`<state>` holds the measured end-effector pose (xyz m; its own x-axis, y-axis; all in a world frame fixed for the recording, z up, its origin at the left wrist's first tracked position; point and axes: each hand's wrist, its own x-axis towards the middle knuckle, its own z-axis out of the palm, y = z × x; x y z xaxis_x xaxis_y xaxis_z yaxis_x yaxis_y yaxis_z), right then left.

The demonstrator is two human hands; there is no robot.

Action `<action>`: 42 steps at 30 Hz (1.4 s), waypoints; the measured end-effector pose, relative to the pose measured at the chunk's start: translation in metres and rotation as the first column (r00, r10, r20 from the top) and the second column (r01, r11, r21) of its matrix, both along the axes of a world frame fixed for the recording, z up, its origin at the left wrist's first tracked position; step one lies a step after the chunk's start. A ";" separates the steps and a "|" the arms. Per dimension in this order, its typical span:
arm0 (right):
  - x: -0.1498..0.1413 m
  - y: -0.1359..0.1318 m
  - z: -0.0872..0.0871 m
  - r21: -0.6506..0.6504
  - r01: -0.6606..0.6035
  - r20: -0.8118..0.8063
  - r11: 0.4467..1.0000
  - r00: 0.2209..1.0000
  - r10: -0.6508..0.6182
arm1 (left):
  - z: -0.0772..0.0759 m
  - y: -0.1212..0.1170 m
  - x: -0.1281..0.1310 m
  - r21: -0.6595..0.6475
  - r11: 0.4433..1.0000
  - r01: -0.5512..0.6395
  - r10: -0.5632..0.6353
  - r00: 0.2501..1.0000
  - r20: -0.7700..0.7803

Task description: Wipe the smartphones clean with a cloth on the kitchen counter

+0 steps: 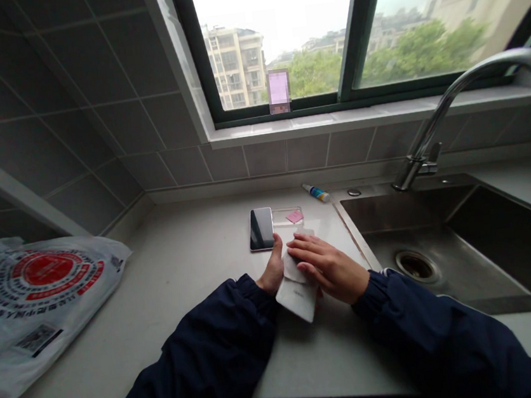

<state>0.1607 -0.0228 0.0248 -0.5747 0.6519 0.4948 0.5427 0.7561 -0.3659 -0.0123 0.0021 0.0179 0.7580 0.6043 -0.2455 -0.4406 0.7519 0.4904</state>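
My left hand [273, 267] and my right hand [328, 266] are together on a white flat packet [299, 296], which is partly folded and lies on the stone countertop [185, 297]. The left hand grips its left edge, while the right fingers press across its top. Just beyond my left fingers lies a black smartphone [261, 229], face up, not touched by either hand. Behind the packet is a clear plastic sheet [281, 217], with a pink tab [294, 217] on it. Part of the packet is hidden by my fingers.
A small blue-and-white tube [316, 193] lies near the steel sink [420, 251], which is to the right, with a curved faucet [421, 159] above it. A white printed plastic bag [28, 302] lies at left. Tiled wall and window stand behind.
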 end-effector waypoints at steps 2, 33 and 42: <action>-0.002 -0.003 0.002 0.002 -0.044 0.015 0.999 0.999 0.044 | 0.006 -0.001 0.002 -0.027 0.998 -0.055 0.055 0.998 -0.011; 0.004 0.007 -0.001 -0.049 0.192 -0.014 0.980 0.981 -0.193 | 0.003 0.009 -0.015 0.122 0.988 0.093 -0.094 0.996 0.004; 0.005 0.005 0.001 -0.063 0.148 -0.014 0.987 0.989 -0.149 | -0.001 0.016 -0.011 0.038 0.994 -0.104 0.098 0.988 0.119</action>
<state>0.1653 -0.0176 0.0261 -0.4601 0.7591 0.4606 0.6400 0.6431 -0.4206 -0.0236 0.0185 0.0169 0.7144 0.6875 -0.1303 -0.5696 0.6795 0.4624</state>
